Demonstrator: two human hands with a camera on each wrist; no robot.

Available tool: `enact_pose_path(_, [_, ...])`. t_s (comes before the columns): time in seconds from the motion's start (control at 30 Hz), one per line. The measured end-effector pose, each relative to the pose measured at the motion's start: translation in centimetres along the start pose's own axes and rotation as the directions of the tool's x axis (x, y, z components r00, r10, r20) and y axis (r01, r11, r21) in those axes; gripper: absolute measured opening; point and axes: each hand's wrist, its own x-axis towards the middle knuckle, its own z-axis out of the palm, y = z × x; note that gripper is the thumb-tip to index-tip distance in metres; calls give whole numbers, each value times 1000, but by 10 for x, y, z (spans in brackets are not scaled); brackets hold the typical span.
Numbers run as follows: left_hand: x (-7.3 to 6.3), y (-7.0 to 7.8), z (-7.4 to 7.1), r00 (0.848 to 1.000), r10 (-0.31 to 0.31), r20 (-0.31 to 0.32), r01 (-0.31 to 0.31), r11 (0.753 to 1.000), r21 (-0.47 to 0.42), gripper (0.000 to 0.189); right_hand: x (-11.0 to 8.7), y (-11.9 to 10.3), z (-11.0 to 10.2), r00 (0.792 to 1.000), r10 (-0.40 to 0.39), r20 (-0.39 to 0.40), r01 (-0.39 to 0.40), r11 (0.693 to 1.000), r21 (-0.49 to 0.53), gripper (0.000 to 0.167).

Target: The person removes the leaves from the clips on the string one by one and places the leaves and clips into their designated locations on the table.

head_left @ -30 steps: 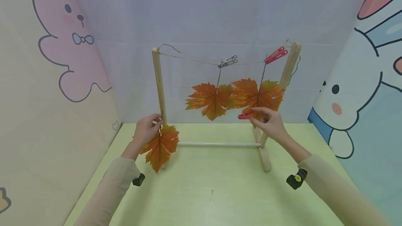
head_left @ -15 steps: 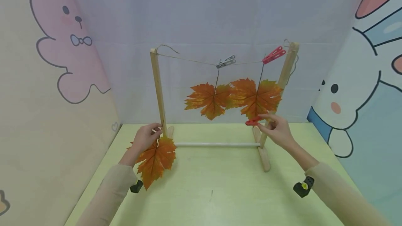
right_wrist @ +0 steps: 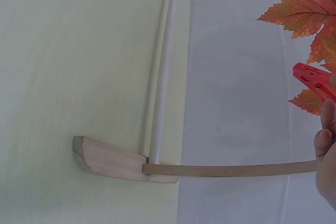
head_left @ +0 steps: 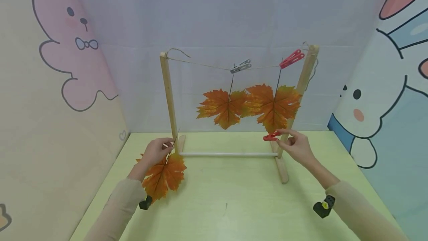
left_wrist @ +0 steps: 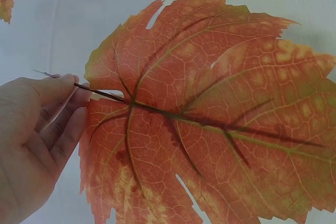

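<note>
Fingers (head_left: pixel 288 132) over red clothespin (head_left: pixel 270 137), end hidden

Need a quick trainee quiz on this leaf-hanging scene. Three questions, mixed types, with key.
1. Short answer: What does the right hand pinch?
2. True or false: The leaf in the left hand is clipped to the string.
3. Fill in the blank: In the head view, the hanging leaf nearer the left post hangs from a ____ clothespin.

Key
1. A red clothespin.
2. False: the left hand pinches it by the stem, well below the string.
3. Gray: the gray clothespin.
</note>
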Motion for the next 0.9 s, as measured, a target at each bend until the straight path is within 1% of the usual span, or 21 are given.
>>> enact_pose_path(0.17, [-2,-3,4,1000,-16,21,16,1000,-13,29,-6,6,2,1000,24,-1,-24,1000,-7,26])
enact_pose_path(0.43, [-4,-13,11,999,-39,37,40,999,-21,30,-17,19,6,999,44,-2,-44,999,13,27])
enact_pose_path(0.57, [-7,-19,13,997,-52,49,53,998,-27,30,-21,24,9,997,78,2,-78,997,14,27])
enact_pose_path(0.67, [-9,-23,15,997,-49,59,50,998,-26,30,-24,28,12,995,97,-2,-97,995,10,27])
enact_pose_path(0.8, [-10,-25,20,995,-33,90,35,999,-21,30,-28,32,16,996,85,-16,-85,996,10,26])
enact_pose_path(0.9, [-12,-26,25,993,-46,113,49,999,-17,31,-31,37,20,997,72,-29,-72,997,16,26])
